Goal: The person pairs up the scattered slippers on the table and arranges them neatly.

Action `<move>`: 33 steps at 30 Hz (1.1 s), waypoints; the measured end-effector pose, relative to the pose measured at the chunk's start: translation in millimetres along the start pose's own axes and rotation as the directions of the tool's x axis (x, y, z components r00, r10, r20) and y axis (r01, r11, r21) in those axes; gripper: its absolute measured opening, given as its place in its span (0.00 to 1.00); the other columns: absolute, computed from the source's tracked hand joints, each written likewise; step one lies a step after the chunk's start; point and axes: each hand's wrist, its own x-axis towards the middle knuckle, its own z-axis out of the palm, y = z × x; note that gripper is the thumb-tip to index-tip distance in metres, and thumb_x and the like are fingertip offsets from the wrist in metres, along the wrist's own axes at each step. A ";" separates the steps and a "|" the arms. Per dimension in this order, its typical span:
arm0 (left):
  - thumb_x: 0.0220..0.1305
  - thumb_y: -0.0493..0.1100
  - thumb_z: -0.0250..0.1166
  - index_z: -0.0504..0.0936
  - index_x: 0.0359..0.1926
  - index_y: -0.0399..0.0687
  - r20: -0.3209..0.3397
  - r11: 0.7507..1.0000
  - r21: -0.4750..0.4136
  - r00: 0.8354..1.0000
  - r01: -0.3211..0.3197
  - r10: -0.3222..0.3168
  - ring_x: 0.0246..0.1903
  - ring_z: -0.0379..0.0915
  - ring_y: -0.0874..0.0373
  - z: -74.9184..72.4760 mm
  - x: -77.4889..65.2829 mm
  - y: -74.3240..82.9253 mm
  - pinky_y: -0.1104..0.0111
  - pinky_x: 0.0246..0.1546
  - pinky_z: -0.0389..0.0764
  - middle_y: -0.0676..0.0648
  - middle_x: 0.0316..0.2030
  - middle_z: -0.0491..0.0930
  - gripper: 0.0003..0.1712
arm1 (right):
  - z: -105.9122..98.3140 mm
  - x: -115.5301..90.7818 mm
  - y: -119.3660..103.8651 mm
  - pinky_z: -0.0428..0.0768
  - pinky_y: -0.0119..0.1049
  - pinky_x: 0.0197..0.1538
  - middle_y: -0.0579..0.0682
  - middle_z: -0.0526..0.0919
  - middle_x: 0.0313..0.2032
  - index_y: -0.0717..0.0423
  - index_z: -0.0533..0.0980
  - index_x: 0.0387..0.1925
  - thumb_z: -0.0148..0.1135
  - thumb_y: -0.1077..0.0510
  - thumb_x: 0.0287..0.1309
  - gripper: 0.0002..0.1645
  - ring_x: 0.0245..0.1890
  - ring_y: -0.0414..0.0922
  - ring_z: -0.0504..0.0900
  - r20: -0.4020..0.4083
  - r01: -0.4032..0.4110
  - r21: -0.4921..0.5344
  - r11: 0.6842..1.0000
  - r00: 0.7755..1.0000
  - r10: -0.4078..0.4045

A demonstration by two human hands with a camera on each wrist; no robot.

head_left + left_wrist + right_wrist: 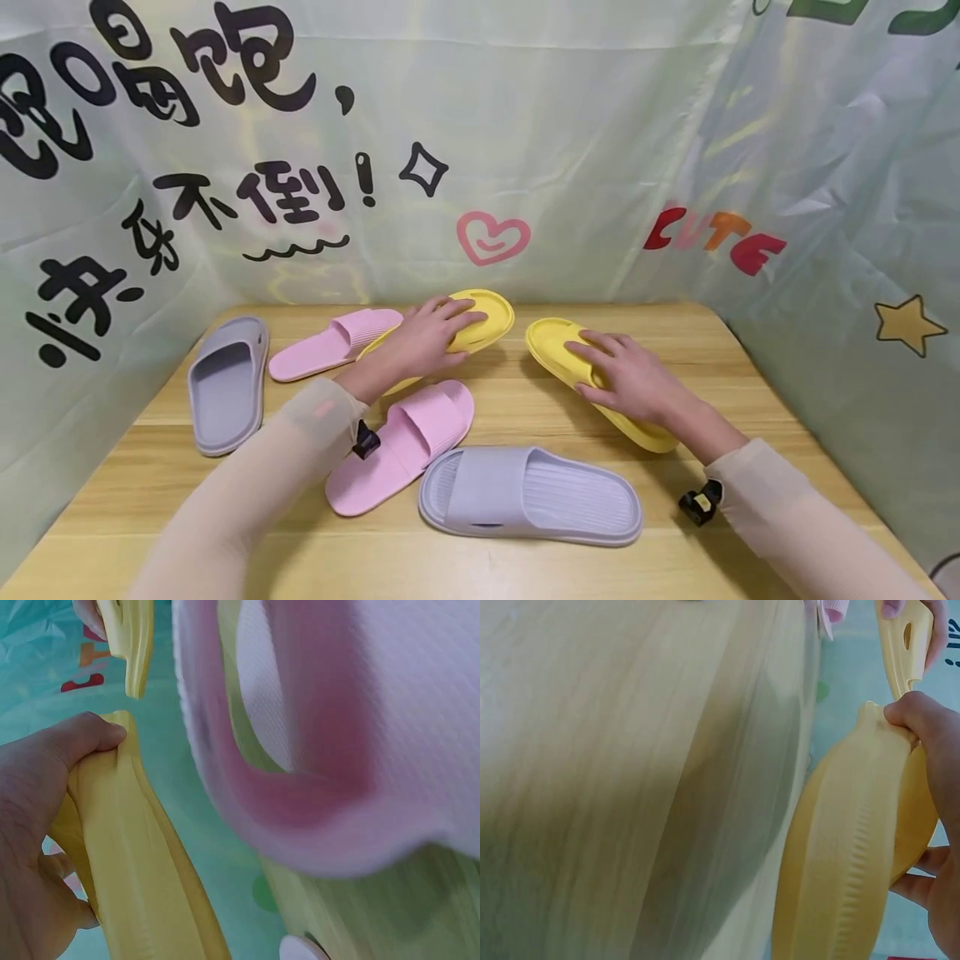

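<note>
My left hand [423, 340] grips a yellow slipper [491, 321] at the back of the table, between the two pink slippers. In the left wrist view, the thumb presses the edge of that yellow slipper [146, 855] while other fingers reach round its far side. On the right, a second yellow slipper [549, 340] is held by my right hand [633, 379], tilted over the wood with its toe and heel ends showing. Seen from the right wrist, the thumb lies on its strap edge and the fingers [915, 889] curl behind. Both straps are largely covered by my hands in the head view.
One pink slipper [311, 360] lies at the back left, another pink slipper [367, 479] nearer the front. A grey-purple slipper [223, 396] stands at the left edge; its like, a lavender slipper [577, 496], lies crosswise in front. Printed cloth [585, 150] walls the wooden table [750, 408].
</note>
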 end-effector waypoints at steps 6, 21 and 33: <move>0.52 0.56 0.62 0.60 0.63 0.66 0.030 0.999 -0.038 0.999 0.038 -0.037 0.58 0.53 0.44 -0.2 14.5 10.2 0.44 0.45 0.65 0.51 0.63 0.58 0.36 | -3.0 -3.0 7.0 0.67 0.59 0.47 0.51 0.61 0.61 0.36 0.60 0.63 0.54 0.35 0.51 0.37 0.55 0.59 0.63 0.002 -0.073 0.002 0.997 0.997 0.073; 0.51 0.57 0.61 0.58 0.63 0.70 0.093 0.989 -0.019 0.985 0.146 -0.143 0.59 0.52 0.46 9.9 50.7 39.7 0.45 0.45 0.65 0.54 0.62 0.57 0.37 | -1.6 -9.9 26.1 0.67 0.61 0.44 0.53 0.62 0.60 0.41 0.62 0.62 0.54 0.34 0.50 0.38 0.53 0.62 0.64 -0.020 -0.201 -0.001 0.979 0.979 0.201; 0.51 0.58 0.62 0.59 0.62 0.69 0.145 0.977 -0.054 0.970 0.206 -0.196 0.58 0.55 0.47 21.4 77.5 58.8 0.45 0.42 0.67 0.54 0.61 0.59 0.37 | 0.8 -15.4 39.1 0.66 0.63 0.44 0.57 0.62 0.59 0.44 0.61 0.62 0.53 0.35 0.52 0.38 0.51 0.64 0.65 0.022 -0.276 -0.001 0.961 0.961 0.275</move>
